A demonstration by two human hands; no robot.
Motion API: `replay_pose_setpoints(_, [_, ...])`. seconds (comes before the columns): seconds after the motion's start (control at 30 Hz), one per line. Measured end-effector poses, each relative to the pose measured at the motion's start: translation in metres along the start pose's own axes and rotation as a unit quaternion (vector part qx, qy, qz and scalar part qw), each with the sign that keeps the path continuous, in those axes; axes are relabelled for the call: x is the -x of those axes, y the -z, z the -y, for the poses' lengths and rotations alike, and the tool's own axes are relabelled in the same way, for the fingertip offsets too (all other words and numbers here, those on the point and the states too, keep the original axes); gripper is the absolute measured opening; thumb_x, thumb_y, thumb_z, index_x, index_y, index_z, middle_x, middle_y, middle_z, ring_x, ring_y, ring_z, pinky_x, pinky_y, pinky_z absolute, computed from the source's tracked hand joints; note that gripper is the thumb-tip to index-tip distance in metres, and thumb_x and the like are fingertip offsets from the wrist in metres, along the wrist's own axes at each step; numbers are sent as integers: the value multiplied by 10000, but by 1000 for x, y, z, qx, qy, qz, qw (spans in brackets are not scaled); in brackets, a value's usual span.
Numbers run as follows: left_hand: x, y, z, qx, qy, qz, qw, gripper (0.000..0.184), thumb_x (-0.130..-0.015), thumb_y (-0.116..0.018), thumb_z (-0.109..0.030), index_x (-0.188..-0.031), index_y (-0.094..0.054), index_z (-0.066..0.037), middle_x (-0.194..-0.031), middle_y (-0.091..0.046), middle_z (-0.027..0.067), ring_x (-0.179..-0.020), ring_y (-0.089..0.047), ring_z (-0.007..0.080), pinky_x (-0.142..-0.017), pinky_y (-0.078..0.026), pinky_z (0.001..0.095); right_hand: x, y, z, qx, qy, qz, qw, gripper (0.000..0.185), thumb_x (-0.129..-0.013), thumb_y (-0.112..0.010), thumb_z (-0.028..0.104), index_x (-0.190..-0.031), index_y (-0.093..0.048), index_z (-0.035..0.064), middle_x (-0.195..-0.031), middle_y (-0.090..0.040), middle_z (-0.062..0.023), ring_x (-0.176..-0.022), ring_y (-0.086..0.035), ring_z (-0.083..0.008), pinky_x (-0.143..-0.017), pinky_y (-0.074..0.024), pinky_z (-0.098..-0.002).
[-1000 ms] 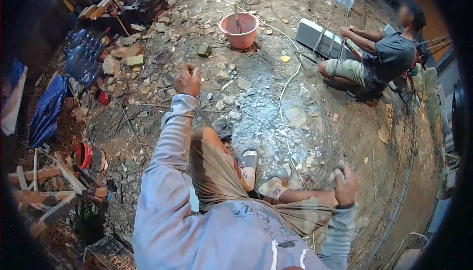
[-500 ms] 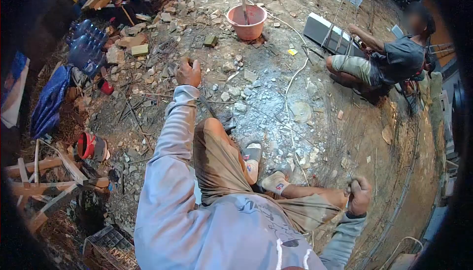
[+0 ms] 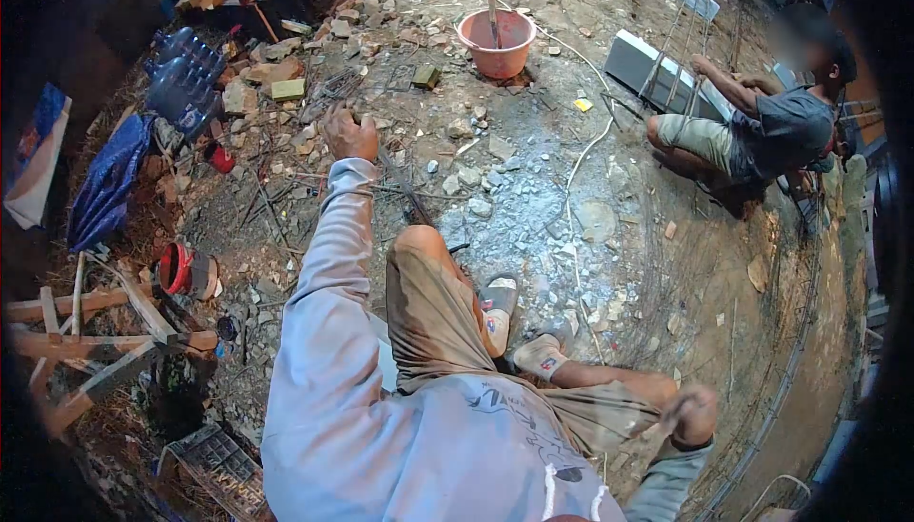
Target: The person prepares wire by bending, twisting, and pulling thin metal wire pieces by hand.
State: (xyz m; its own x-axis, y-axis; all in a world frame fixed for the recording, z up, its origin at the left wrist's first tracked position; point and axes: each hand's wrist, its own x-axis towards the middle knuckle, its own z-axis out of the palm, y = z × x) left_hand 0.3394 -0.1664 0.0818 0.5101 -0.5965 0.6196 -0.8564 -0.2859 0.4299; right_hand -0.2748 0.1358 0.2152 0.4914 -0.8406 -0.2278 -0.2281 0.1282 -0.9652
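My left hand (image 3: 351, 134) is stretched forward over the rubble with its fingers curled; whatever lies inside them is too small to make out. Just beside it, a dark bar (image 3: 407, 189) slants down toward my raised knee; I cannot tell whether the hand touches it. At the lower right, my right hand (image 3: 692, 415) is closed and slightly blurred, near my bent knee, its contents hidden. Between my slippered feet (image 3: 497, 308) and beyond them lie pale broken stones (image 3: 514, 189).
An orange basin (image 3: 498, 46) with a stick in it stands ahead. A co-worker (image 3: 762, 122) squats at the right, beside a grey-white block (image 3: 657, 70). A pale hose (image 3: 574, 175) crosses the ground. Left are large blue bottles (image 3: 181, 89), a blue tarp (image 3: 109, 184) and timber pieces (image 3: 105, 384).
The view has shifted, so the surroundings appear farther right. My left hand has moved a little left and up against my body; my right hand has shifted slightly down.
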Motion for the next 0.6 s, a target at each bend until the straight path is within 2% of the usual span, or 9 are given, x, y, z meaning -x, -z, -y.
replay_pose_setpoints(0.07, [3, 0, -5, 8, -9, -29, 1000, 337, -726, -576, -221, -909, -549, 61, -1066, -528, 242, -1052, -450, 388, -933, -323, 462, -6, 1, -13, -254, -74, -294, 918, 211, -777, -605, 220, -768, -622, 10, -683, -616, -116, -578, -590, -213, -545, -451, -304])
replay_pose_setpoints(0.1, [3, 1, -4, 10, -11, -40, 999, 360, -722, -584, -205, -948, -554, 73, -1135, -518, 248, -1115, -436, 382, -976, -308, 461, -12, -2, -28, -253, -73, -293, 919, 211, -777, -605, 220, -768, -622, 10, -683, -616, -116, -578, -590, -213, -545, -451, -304])
replay_pose_setpoints(0.13, [2, -1, -2, 34, 8, -11, 999, 340, -726, -579, -206, -917, -549, 74, -1120, -520, 251, -1099, -442, 390, -969, -315, 462, -20, -7, -46, 38, -110, -279, 953, 203, -767, -611, 221, -779, -629, 19, -697, -618, -122, -616, -595, -229, -553, -445, -325])
replay_pose_setpoints(0.17, [0, -2, 2, 46, 16, 5, 999, 332, -727, -577, -207, -901, -546, 74, -1113, -521, 253, -1090, -445, 394, -965, -318, 462, -25, -12, -55, 326, -137, -243, 903, 197, -757, -618, 222, -790, -635, 29, -711, -619, -129, -655, -599, -244, -560, -439, -346])
replay_pose_setpoints(0.23, [-4, -6, 12, 73, 39, 25, 996, 309, -730, -571, -209, -858, -535, 70, -1093, -523, 256, -1069, -450, 405, -953, -330, 459, -37, -46, -31, 474, -22, -112, 873, 176, -750, -622, 201, -835, -646, 49, -753, -622, -146, -741, -598, -277, -623, -447, -369])
replay_pose_setpoints(0.37, [-19, -16, 52, -10, 40, 138, 990, 299, -721, -579, -225, -853, -538, 41, -1105, -520, 245, -1075, -444, 410, -958, -334, 442, -18, -60, -11, 308, -121, 99, 938, 193, -749, -615, 167, -861, -627, 10, -735, -610, -152, -694, -593, -313, -635, -464, -363])
replay_pose_setpoints(0.43, [-16, -12, 55, -8, 2, 18, 1000, 347, -727, -579, -240, -941, -561, 32, -1160, -508, 227, -1131, -417, 397, -992, -306, 436, -11, -45, 17, 231, -98, 154, 956, 243, -746, -630, 202, -901, -637, 15, -751, -625, -145, -735, -614, -305, -658, -473, -350])
replay_pose_setpoints(0.5, [-17, -18, 75, -49, -46, 7, 998, 379, -730, -577, -247, -986, -561, 32, -1186, -494, 226, -1154, -399, 392, -1006, -290, 436, -6, -21, 45, 170, -23, 103, 980, 242, -803, -603, 234, -880, -628, 6, -773, -636, -132, -658, -623, -219, -558, -469, -324])
replay_pose_setpoints(0.6, [-15, -19, 75, -50, -26, 2, 998, 413, -735, -578, -254, -1047, -562, 16, -1214, -476, 227, -1177, -379, 389, -1018, -274, 438, 23, 6, 19, 42, 11, -202, 978, 197, -816, -570, 209, -854, -617, 21, -757, -636, -94, -554, -590, -141, -435, -427, -265])
